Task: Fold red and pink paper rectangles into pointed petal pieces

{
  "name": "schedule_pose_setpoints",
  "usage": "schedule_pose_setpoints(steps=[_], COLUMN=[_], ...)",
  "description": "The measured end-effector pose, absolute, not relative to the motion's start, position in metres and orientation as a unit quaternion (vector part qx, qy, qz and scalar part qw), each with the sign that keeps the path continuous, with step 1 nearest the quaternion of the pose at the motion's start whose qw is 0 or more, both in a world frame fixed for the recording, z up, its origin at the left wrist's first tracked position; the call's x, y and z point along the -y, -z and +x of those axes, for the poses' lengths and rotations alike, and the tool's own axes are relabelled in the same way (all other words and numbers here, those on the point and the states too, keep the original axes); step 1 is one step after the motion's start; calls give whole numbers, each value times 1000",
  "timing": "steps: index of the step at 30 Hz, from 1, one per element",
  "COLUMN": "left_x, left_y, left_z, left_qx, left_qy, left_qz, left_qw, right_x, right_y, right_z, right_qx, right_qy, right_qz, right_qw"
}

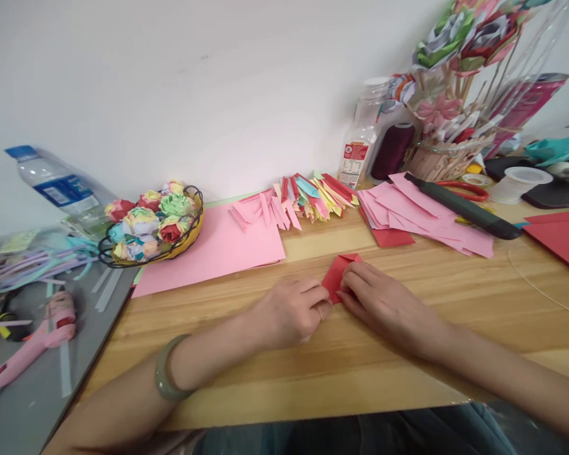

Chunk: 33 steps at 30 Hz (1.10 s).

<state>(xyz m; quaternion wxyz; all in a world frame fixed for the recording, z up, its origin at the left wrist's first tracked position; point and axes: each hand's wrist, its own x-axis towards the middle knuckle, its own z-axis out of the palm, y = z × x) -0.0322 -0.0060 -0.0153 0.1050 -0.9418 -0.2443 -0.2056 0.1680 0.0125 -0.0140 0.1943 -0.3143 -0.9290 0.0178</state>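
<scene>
At the far left, on a grey mat [102, 322], we see a pink glue gun [38, 344] with pale translucent sticks around it, and behind it a loose bundle of purple and aqua strips [38, 262]. Just beyond, a blue-capped bottle [61, 183] leans toward the wall, next to a yellow basket [189, 237] with a dark wire rim, heaped with multicoloured paper flowers [145, 218]. The basket rests partly on large pink sheets [208, 256], whose far right corner carries part of a row of narrow folded strips [308, 196]. Nearer to us, a green bangle [168, 370] circles our left forearm. Our left hand [296, 309] grips the lower left edge of a folded red paper [332, 279], which sits between our hands over the front middle of the wooden worktop [246, 385]. Our right hand [384, 303], fingers bent over the right side of that paper, grasps it too. Behind, a clear bottle [360, 139] stands beside a dark purple thread spool [392, 151]; next come a fan of pink slips [422, 215], a dark-handled cutter [469, 208] lying across them, and a container [440, 158] full of paper blooms. Farther right we have a white spool [519, 184] and, at the edge, flat red sheets [562, 237].
</scene>
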Motion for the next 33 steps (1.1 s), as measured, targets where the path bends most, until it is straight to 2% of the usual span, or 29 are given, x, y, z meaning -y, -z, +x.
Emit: schedule_pose_setpoints(steps=[7,20,24,29,33], left_x=[5,8,5,-1,1], left_y=[8,17,15,13,13], left_z=[-31,-26,-29,-35,-34], left_qx=[231,316,302,283,306], left_qy=[257,207,219,215,207], left_qz=[-935,-925,-927,-930,-922], left_qw=[79,38,42,92,118], right_x=[-12,-12,-10,-1,14], right_y=[13,13,6,-1,-6], right_z=[166,169,183,199,188], right_qx=[923,917,937,968,972], right_qy=[-25,-82,-111,-36,4], right_qz=[-328,-343,-292,-195,-187], right_qw=[199,187,158,154,143])
